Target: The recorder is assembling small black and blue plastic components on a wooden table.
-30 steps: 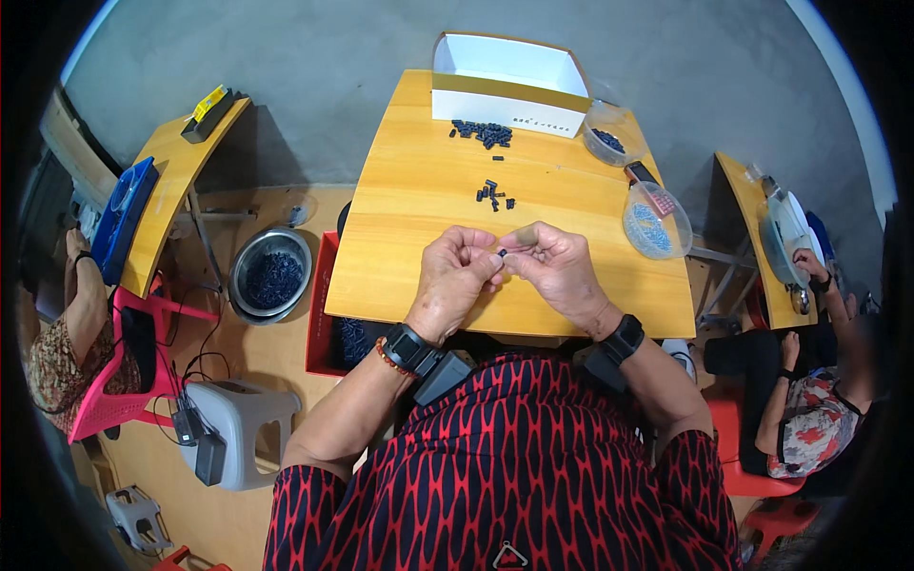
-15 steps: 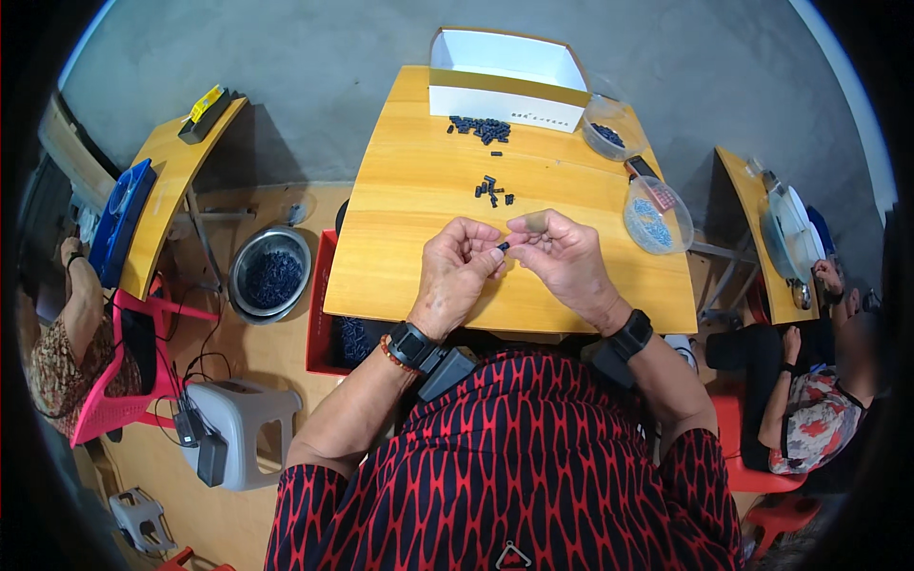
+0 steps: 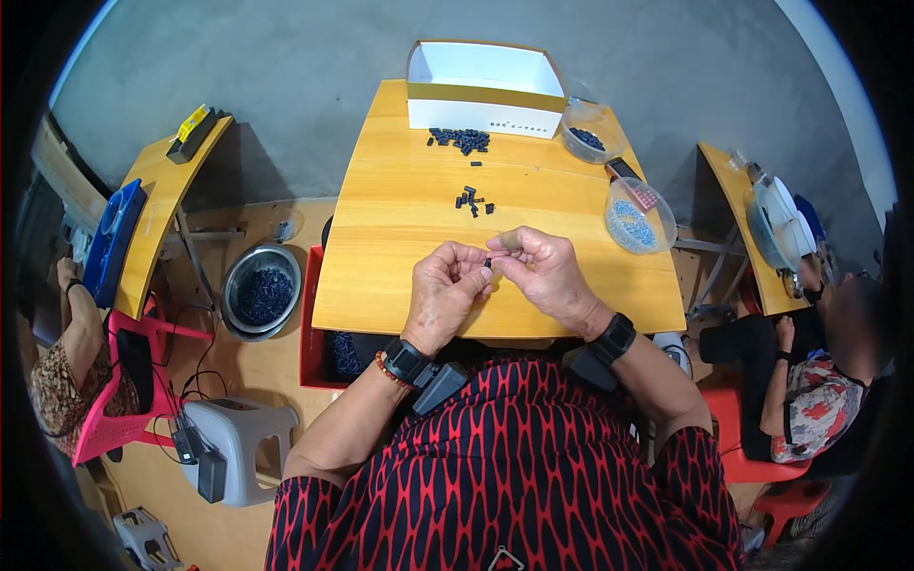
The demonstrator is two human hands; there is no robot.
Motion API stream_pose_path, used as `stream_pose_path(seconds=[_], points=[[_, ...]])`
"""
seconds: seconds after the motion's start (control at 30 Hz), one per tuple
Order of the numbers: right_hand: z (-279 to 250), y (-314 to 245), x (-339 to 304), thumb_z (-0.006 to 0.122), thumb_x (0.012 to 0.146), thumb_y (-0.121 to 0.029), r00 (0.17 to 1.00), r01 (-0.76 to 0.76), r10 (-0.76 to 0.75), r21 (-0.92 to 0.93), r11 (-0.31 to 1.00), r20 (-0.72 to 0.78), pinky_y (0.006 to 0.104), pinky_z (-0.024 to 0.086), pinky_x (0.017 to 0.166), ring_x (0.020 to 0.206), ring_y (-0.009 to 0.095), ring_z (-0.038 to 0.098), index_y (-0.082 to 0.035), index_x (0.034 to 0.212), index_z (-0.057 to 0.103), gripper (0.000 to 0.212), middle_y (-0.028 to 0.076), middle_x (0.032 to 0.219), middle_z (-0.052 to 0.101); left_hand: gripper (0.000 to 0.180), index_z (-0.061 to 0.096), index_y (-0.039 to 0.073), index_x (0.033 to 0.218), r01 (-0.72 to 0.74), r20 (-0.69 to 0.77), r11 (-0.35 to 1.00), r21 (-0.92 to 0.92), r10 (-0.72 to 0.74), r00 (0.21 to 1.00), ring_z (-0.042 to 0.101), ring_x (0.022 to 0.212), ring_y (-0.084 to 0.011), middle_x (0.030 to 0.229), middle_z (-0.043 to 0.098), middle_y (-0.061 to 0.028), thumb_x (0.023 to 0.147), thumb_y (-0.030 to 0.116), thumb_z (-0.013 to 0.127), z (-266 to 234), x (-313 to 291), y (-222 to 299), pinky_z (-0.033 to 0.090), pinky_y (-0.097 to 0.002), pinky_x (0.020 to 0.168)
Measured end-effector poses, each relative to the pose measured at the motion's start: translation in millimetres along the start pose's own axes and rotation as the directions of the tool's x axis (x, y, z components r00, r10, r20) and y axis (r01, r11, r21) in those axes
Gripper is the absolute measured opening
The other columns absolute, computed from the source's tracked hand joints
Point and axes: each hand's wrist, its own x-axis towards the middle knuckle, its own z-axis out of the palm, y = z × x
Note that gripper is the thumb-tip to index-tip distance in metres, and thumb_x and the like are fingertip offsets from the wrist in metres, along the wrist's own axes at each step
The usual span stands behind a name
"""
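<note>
Over the near part of the wooden table (image 3: 381, 276), my two hands meet at the fingertips. My left hand (image 3: 440, 290) pinches a small black cylindrical piece (image 3: 488, 264) between thumb and forefinger. From the other side, my right hand (image 3: 547, 278) closes thumb and fingers at the upper end of the same piece. Whether a smaller part sits in the right fingertips cannot be made out. Just beyond the hands lies a loose cluster of black pieces (image 3: 468, 201). A single piece (image 3: 476, 164) lies farther off, before a larger black pile (image 3: 461, 142).
A white and gold open box (image 3: 486, 114) stands at the table's far edge. On the right are a clear tub of dark pieces (image 3: 590, 143), a calculator (image 3: 633, 184) and a clear bowl of light-blue bits (image 3: 641, 217). A metal basin (image 3: 262, 290) rests on the floor, left. People sit at both side tables.
The view has shifted slightly, so the table and its contents sit a little lower and farther left. Both hands still hold the black piece, which now points more upright.
</note>
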Motion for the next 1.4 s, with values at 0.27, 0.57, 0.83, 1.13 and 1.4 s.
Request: stream_pose_path(seconds=[0.27, 0.57, 0.83, 1.13, 1.4], points=[[-63.3, 56.5, 70.4, 0.065, 0.089, -0.006, 0.965, -0.101, 0.005, -0.356, 0.929, -0.261, 0.0365, 0.055, 0.073, 0.079, 0.027, 0.072, 0.007, 0.101, 0.07, 0.018, 0.023, 0.086, 0.073, 0.006, 0.063, -0.001, 0.1, 0.013, -0.053, 0.998, -0.064, -0.016, 0.998, 0.064, 0.069, -0.0104, 0.085, 0.067, -0.0042, 0.095, -0.002, 0.066, -2.8, 2.9, -4.8, 0.054, -0.0239, 0.063], [-89.8, 95.3, 132.7, 0.071, 0.084, -0.016, 0.968, -0.118, -0.057, -0.642, 0.757, -0.244, 0.0411, 0.055, 0.075, 0.077, 0.035, 0.071, 0.008, 0.093, 0.073, 0.026, 0.026, 0.087, 0.072, 0.007, 0.063, 0.0, 0.101, 0.027, -0.042, 0.986, -0.162, -0.034, 0.999, 0.064, 0.07, -0.0105, 0.086, 0.066, -0.0034, 0.095, -0.002, 0.065, -3.9, 1.5, -5.9, 0.055, -0.0242, 0.065], [-81.2, 89.7, 117.9, 0.065, 0.088, -0.01, 0.984, 0.021, -0.144, -0.736, 0.676, -0.104, 0.0495, 0.052, 0.08, 0.085, 0.047, 0.065, 0.008, 0.088, 0.065, 0.018, 0.03, 0.09, 0.067, 0.008, 0.063, -0.001, 0.103, 0.022, -0.03, 0.977, -0.212, -0.029, 0.999, 0.065, 0.071, -0.0108, 0.088, 0.067, -0.0047, 0.095, -0.002, 0.065, -6.6, 2.3, -7.7, 0.056, -0.0247, 0.066], [-38.9, 12.5, 54.4, 0.062, 0.098, -0.009, 0.975, -0.221, 0.221, -0.018, 0.975, -0.011, 0.0272, 0.054, 0.068, 0.073, 0.013, 0.065, 0.002, 0.093, 0.062, 0.012, 0.01, 0.084, 0.068, 0.006, 0.061, -0.004, 0.101, 0.035, -0.068, 0.976, -0.214, -0.05, 0.996, 0.063, 0.067, -0.0117, 0.085, 0.066, -0.0069, 0.095, -0.004, 0.062, -3.3, 6.1, -2.5, 0.055, -0.0248, 0.062], [-22.9, -16.2, 29.5, 0.062, 0.096, -0.004, 0.949, -0.152, 0.104, 0.142, 0.978, 0.299, 0.0244, 0.055, 0.068, 0.075, 0.009, 0.064, 0.006, 0.107, 0.065, 0.014, 0.007, 0.087, 0.067, 0.007, 0.064, -0.005, 0.101, 0.022, -0.051, 0.983, -0.184, -0.032, 0.998, 0.062, 0.065, -0.0098, 0.083, 0.067, -0.0066, 0.094, -0.004, 0.065, -3.6, 5.1, -1.8, 0.054, -0.0235, 0.06]])
